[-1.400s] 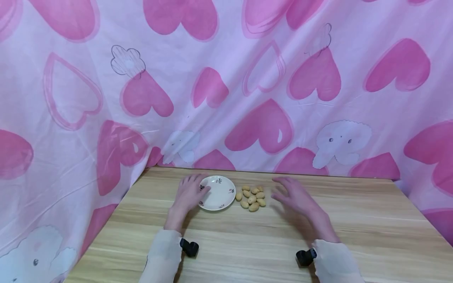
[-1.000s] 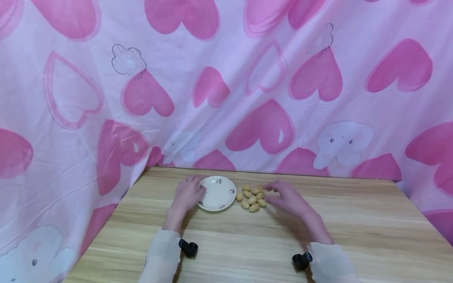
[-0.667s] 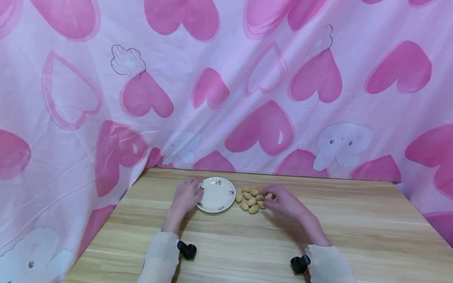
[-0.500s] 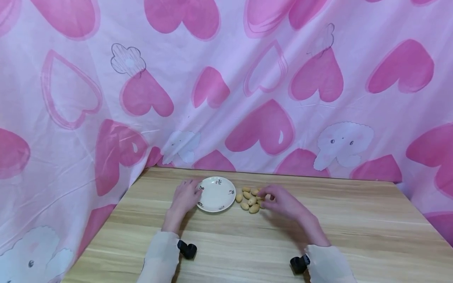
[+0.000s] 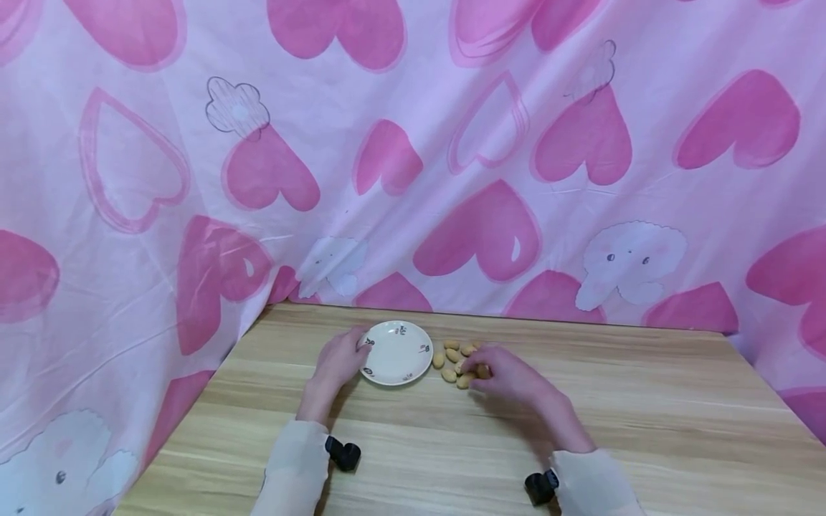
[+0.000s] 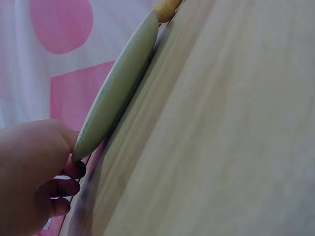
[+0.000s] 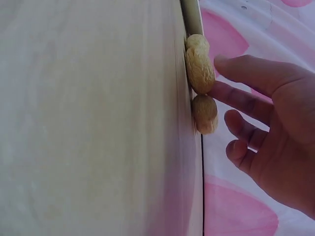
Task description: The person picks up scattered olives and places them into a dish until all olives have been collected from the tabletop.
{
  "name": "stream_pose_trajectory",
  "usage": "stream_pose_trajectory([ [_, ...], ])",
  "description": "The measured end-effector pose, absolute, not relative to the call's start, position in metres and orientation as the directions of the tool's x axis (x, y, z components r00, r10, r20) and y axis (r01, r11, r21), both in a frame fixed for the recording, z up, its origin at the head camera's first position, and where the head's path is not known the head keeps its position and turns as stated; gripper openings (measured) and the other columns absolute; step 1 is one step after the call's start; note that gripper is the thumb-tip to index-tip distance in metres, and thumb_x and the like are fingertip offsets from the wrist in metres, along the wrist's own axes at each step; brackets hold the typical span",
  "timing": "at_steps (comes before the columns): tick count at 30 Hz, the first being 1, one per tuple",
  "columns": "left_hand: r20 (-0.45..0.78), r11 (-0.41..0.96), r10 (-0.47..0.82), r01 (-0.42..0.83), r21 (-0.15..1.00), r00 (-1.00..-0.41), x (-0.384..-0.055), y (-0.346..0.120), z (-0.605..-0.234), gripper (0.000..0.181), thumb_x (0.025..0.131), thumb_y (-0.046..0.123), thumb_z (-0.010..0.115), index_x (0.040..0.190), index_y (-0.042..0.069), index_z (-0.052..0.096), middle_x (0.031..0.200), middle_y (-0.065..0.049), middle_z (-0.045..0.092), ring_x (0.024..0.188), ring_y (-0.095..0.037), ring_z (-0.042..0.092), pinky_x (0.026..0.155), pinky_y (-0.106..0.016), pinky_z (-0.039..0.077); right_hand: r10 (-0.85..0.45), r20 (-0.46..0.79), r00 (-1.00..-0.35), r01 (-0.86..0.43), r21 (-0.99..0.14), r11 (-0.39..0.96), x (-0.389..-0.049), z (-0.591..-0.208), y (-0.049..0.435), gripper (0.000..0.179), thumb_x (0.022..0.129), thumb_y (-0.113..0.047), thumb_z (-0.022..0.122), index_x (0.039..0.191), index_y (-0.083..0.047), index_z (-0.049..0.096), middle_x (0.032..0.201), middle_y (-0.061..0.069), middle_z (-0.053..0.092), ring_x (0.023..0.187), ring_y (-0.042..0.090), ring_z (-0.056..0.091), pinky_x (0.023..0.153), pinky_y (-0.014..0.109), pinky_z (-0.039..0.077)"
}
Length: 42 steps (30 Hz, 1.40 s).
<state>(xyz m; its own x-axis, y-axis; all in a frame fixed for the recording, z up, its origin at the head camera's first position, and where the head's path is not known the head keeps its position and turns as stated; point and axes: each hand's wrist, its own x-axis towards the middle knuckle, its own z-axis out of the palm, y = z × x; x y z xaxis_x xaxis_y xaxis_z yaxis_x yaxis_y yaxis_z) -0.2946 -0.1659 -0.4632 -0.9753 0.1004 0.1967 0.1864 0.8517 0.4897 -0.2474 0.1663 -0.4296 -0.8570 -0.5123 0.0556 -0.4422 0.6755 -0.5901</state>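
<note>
Peanuts [image 5: 452, 355] are gathered in a loose cluster near the far edge of the tabletop [image 5: 413, 444], just beside the plate [image 5: 395, 355] and mostly between it and the right hand [image 5: 510, 376]. By that hand the right side of the cluster is reached, and some of the nuts are partly covered from the head camera. Its thumb and forefinger are spread apart, with a peanut seen in the gap between them; whether any shell is touched cannot be told. Its other fingers are loosely bent. The plate is set left of the middle of the far edge, its left rim pinched by the left hand [image 5: 338, 358], fingers curled below. Beyond the far edge, a pink heart-patterned cloth [image 5: 477, 229] is hung.
</note>
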Motion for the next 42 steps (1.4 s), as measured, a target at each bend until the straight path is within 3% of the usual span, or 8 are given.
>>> stream_pose_trajectory([
  [6, 0.178, 0.835, 0.075, 0.159, 0.527, -0.981, -0.294, -0.165, -0.461, 0.044, 0.095, 0.022, 0.063, 0.137, 0.011, 0.058, 0.128, -0.018, 0.066, 0.116, -0.04, 0.063, 0.098, -0.053, 0.048, -0.509, 0.05, -0.859, -0.46, -0.512, 0.726, -0.248, -0.429, 0.16, 0.022, 0.086, -0.004, 0.069, 0.102, -0.018, 0.074, 0.104, -0.007, 0.068, 0.101, 0.014, 0.059, 0.092, 0.041, 0.051],
  [13, 0.153, 0.789, 0.039, 0.125, 0.602, -0.987, -0.293, -0.165, -0.463, 0.043, 0.094, 0.02, 0.065, 0.136, 0.012, 0.059, 0.131, -0.016, 0.065, 0.121, -0.039, 0.06, 0.101, -0.054, 0.046, -0.491, 0.043, -0.87, -0.452, -0.465, 0.761, -0.249, -0.428, 0.153, 0.018, 0.084, -0.006, 0.073, 0.097, -0.018, 0.074, 0.094, -0.009, 0.069, 0.09, 0.01, 0.059, 0.087, 0.039, 0.052],
  [23, 0.158, 0.798, 0.003, 0.097, 0.595, -0.987, -0.293, -0.164, -0.467, 0.041, 0.094, 0.021, 0.064, 0.134, 0.014, 0.061, 0.129, -0.013, 0.067, 0.118, -0.037, 0.063, 0.099, -0.052, 0.047, -0.415, 0.036, -0.909, -0.379, -0.484, 0.789, -0.246, -0.428, 0.152, 0.018, 0.082, -0.012, 0.073, 0.093, -0.028, 0.072, 0.084, -0.014, 0.062, 0.082, 0.011, 0.054, 0.079, 0.034, 0.047],
  [36, 0.192, 0.812, 0.005, 0.116, 0.572, -0.981, -0.293, -0.166, -0.466, 0.041, 0.093, 0.021, 0.065, 0.133, 0.014, 0.061, 0.128, -0.013, 0.068, 0.115, -0.038, 0.064, 0.097, -0.052, 0.048, -0.471, 0.126, -0.873, -0.473, -0.45, 0.757, -0.256, -0.423, 0.143, 0.013, 0.084, -0.017, 0.076, 0.095, -0.024, 0.074, 0.087, -0.013, 0.064, 0.082, 0.009, 0.057, 0.078, 0.032, 0.051],
  [42, 0.195, 0.818, 0.008, 0.119, 0.563, -0.981, -0.293, -0.164, -0.466, 0.041, 0.093, 0.022, 0.065, 0.133, 0.014, 0.061, 0.127, -0.013, 0.068, 0.112, -0.039, 0.065, 0.096, -0.054, 0.048, -0.527, 0.223, -0.82, -0.57, -0.4, 0.718, -0.265, -0.417, 0.135, 0.012, 0.083, -0.016, 0.077, 0.095, -0.018, 0.075, 0.084, -0.01, 0.067, 0.084, 0.014, 0.058, 0.074, 0.029, 0.048],
])
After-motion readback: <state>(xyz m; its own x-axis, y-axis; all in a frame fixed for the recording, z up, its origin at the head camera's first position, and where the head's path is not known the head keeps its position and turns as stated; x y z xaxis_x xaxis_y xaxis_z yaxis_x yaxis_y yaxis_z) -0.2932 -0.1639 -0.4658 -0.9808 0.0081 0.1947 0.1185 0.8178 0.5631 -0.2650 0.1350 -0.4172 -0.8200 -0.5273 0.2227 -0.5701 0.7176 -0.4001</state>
